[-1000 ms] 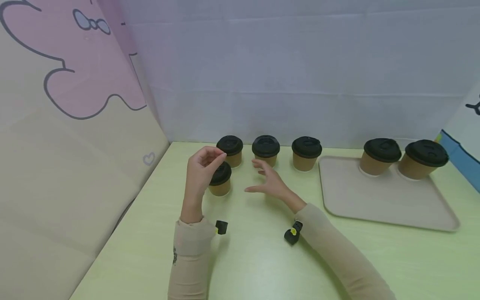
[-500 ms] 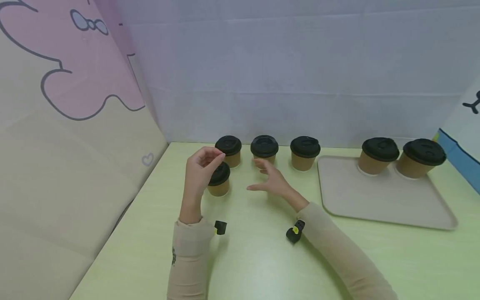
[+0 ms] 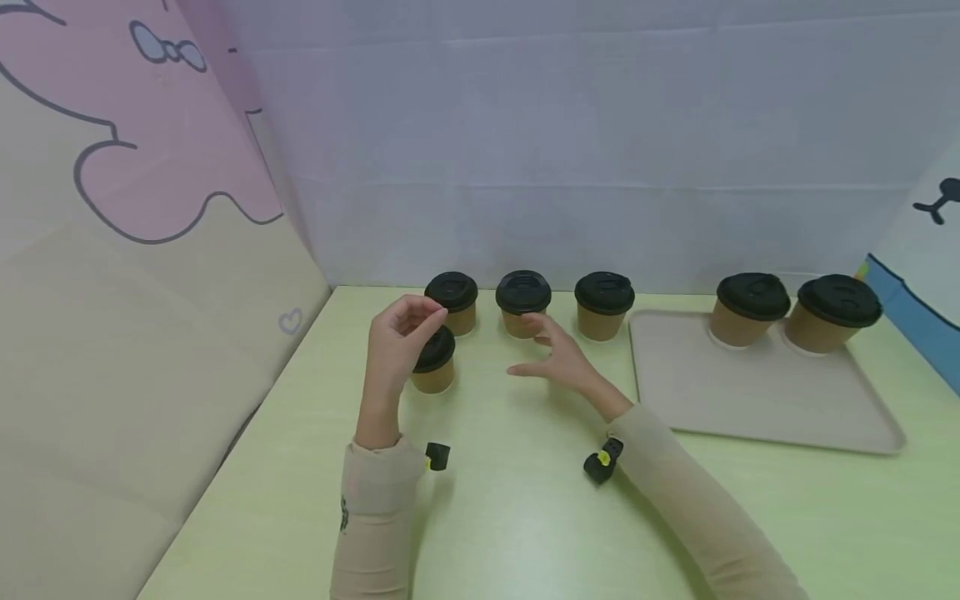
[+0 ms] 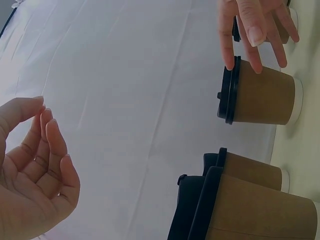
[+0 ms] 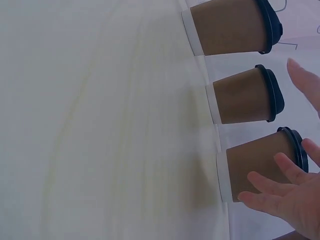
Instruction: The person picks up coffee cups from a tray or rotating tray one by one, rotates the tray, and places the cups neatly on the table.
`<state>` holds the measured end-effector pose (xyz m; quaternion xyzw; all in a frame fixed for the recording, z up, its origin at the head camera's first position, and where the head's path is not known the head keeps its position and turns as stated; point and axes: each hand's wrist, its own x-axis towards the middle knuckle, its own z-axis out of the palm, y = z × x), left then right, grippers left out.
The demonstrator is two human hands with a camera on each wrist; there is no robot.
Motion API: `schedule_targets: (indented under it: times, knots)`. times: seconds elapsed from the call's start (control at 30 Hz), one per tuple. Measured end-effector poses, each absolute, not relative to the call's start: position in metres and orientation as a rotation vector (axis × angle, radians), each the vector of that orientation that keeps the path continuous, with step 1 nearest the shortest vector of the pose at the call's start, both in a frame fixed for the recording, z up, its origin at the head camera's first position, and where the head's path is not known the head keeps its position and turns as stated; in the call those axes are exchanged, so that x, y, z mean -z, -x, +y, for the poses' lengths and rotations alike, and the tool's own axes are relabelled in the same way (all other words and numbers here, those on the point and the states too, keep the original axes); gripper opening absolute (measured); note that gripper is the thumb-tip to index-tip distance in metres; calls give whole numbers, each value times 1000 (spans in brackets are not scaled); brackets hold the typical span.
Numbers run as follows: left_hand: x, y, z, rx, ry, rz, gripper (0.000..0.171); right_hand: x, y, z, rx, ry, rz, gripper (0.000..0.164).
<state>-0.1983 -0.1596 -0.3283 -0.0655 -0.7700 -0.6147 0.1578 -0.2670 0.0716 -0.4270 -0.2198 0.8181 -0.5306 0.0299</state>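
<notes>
My left hand [image 3: 397,342] hovers above the front-left coffee cup [image 3: 432,379], a brown paper cup with a black lid. Its fingers are curled with thumb and index fingertips together, and nothing shows between them in the left wrist view. My right hand [image 3: 561,358] is spread open in front of the middle cup [image 3: 522,292] of a back row of three. In the right wrist view its fingers overlap that cup [image 5: 255,162]; whether they touch it I cannot tell. The row's other cups are the left cup [image 3: 452,292] and the right cup [image 3: 602,308].
A beige tray [image 3: 750,404] lies on the right of the pale green table [image 3: 502,517]. Two more lidded cups stand at its back: one cup [image 3: 750,304] and a cup [image 3: 834,312] beside it. A hanging cloth [image 3: 570,150] closes off the back.
My right hand has shifted slightly right, away from the front-left cup, its fingers still spread. The left hand keeps its pose. The whole head view has drifted a little. No cup has moved.
</notes>
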Motion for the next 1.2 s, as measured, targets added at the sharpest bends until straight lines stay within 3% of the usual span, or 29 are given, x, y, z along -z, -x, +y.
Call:
schedule_targets:
  times: [1.2]
  knots:
    - [335,204,-155,1738,195,-2280,21,415,249,158,1710,464,2559,64]
